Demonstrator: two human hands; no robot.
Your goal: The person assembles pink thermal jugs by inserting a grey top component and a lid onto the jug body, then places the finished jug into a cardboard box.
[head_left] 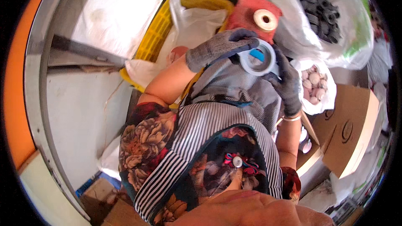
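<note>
Fingers (247,34), gloved, on grey ring (271,57)

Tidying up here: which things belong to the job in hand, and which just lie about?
In hand: grey round plastic-looking ring, between left hand and right hand.
Apparently lying about: yellow plastic basket; brown cardboard box; clear plastic bag.

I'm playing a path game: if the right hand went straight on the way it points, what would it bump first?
Probably the red bundle, past the grey ring that the right hand holds, though the depth is unclear.
</note>
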